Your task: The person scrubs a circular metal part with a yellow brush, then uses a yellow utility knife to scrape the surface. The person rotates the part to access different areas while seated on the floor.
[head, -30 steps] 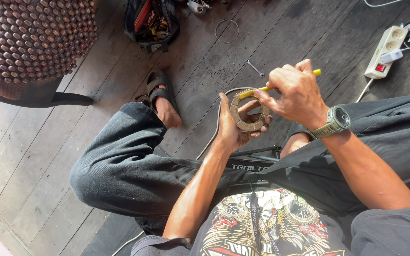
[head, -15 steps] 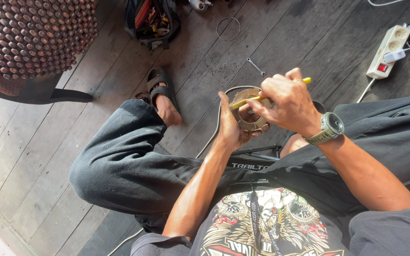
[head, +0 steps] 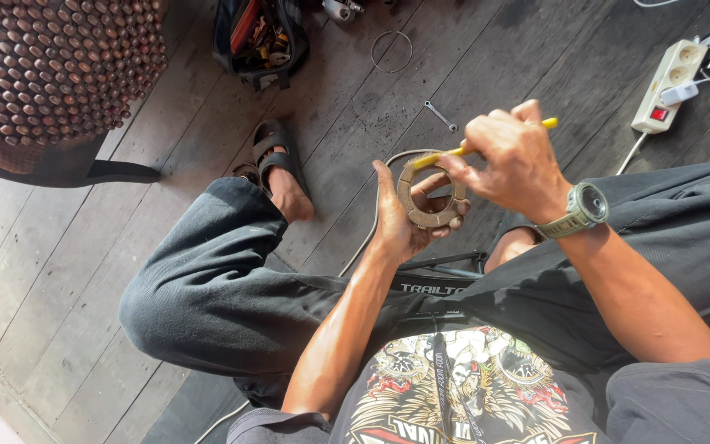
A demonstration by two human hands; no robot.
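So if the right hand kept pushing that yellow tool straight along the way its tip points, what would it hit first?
Most likely the ring-shaped part itself: the right hand aims the yellow tool down-left, its tip already at the ring's upper rim. Beyond that lie the left hand fingers cupping the ring. Depth is hard to judge.

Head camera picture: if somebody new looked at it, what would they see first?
Probably the two hands in the middle: the left hand has its grip on a brownish ring, and the right hand pokes it with a yellow stick-like tool. Next, the beaded brown seat at top left. A white power strip lies on the wooden floor at top right.
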